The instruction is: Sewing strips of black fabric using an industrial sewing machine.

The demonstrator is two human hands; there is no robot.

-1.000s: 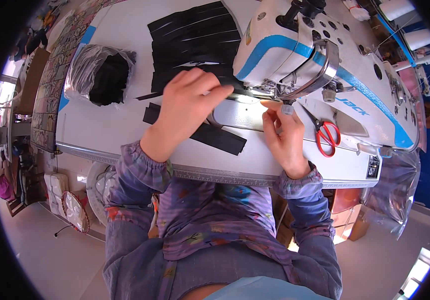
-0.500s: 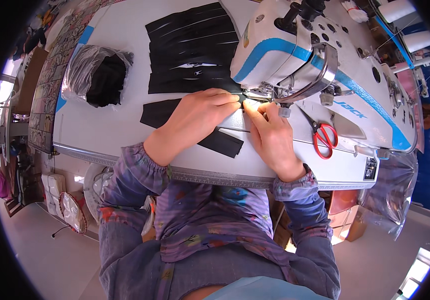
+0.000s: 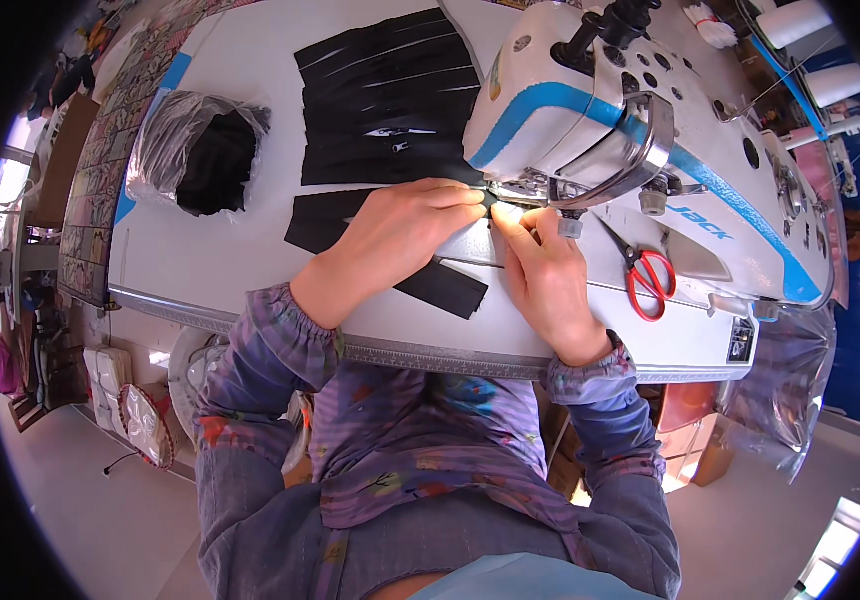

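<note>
My left hand (image 3: 400, 232) and my right hand (image 3: 547, 275) meet just in front of the needle area of a white and blue sewing machine (image 3: 550, 100). Both pinch a small piece of black fabric (image 3: 490, 199) between thumb and fingers, close to the presser foot. Much of that piece is hidden by the fingers. Under my left hand and wrist lie black fabric strips (image 3: 447, 288). Beyond them, several black strips lie side by side (image 3: 380, 100), one with a silver zipper pull (image 3: 400, 147) on it.
Red-handled scissors (image 3: 650, 285) lie right of my right hand, beside the machine. A clear plastic bag of black material (image 3: 215, 160) stands at the table's left. A ruler strip (image 3: 430, 357) runs along the front edge. White thread cones (image 3: 795, 20) stand far right.
Hardly anything differs. The whole view has shifted very slightly; both hands keep their pinch on the black fabric by the presser foot.
</note>
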